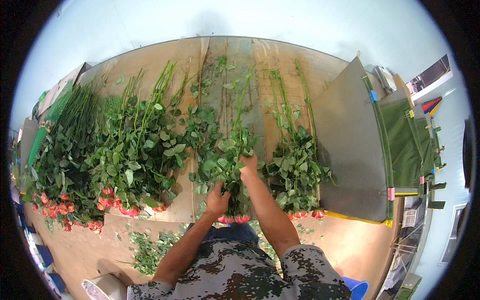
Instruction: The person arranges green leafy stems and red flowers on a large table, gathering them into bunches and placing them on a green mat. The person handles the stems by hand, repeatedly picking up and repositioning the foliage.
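In front of me lie several long-stemmed roses (242, 219), their orange-red heads toward my body and their stems pointing to the far side of the table. My right hand (248, 167) is closed around their leafy stems about midway along. Nearer the heads, my left hand (218, 201) rests at the left edge of the same foliage, its fingers curled in; leaves hide what lies between them. Just right of my right arm is a smaller group of roses (297, 165). To the left, a larger pile of roses (132, 150) spreads over the table.
The table (280, 52) is covered with worn brown cardboard. Green netting (50, 122) stands beside more roses (62, 160) at far left. A grey panel (352, 140) with a green cloth edge rises on the right. Cut leaves (155, 250), a pale bucket (105, 287) and a blue bucket (356, 288) are below.
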The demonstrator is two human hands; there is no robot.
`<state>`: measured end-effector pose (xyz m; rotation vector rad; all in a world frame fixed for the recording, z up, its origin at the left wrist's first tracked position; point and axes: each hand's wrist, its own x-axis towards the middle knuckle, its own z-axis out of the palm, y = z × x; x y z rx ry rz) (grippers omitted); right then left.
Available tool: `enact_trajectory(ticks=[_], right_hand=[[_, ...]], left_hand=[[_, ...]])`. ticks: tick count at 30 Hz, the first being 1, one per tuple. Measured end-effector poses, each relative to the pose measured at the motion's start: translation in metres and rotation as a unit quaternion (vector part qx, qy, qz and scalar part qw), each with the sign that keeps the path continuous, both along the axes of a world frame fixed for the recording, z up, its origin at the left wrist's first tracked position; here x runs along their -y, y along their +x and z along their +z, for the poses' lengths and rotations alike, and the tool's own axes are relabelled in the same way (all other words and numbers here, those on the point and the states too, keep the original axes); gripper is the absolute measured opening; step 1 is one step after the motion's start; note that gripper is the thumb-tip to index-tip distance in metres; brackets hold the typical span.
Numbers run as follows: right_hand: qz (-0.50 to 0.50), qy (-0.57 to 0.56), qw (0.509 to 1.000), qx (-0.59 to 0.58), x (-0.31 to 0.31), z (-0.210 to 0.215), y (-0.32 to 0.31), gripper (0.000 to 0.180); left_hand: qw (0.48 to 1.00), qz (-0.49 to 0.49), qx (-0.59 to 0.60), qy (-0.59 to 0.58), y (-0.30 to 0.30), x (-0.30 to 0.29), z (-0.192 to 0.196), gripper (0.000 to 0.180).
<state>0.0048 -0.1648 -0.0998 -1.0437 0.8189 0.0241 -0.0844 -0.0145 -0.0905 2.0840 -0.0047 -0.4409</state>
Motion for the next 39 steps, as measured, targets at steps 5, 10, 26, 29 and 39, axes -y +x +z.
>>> enact_trajectory(ticks=[5, 10, 26, 29, 39], right_hand=[[0.146, -0.089, 0.985, 0.022, 0.029, -0.067, 0.002, 0.026], [0.085, 0.063, 0.994, 0.009, 0.020, 0.001, -0.009, 0.015], [0.256, -0.457, 0.850, -0.052, 0.070, -0.017, -0.073, 0.028], [0.232, -0.538, 0.810, -0.009, 0.071, -0.025, -0.078, 0.029], [0.203, -0.518, 0.830, 0.017, 0.063, 0.005, -0.093, 0.033]], left_hand=[[0.992, 0.082, -0.052, -0.076, 0.000, 0.007, -0.056, 0.038], [0.984, 0.077, -0.094, -0.132, 0.003, 0.010, -0.040, 0.046], [0.984, 0.033, -0.088, -0.151, 0.014, -0.004, -0.010, 0.043], [0.989, 0.015, -0.148, -0.013, 0.017, 0.001, -0.008, 0.044], [0.987, -0.072, -0.064, 0.130, 0.025, -0.019, 0.033, 0.060]])
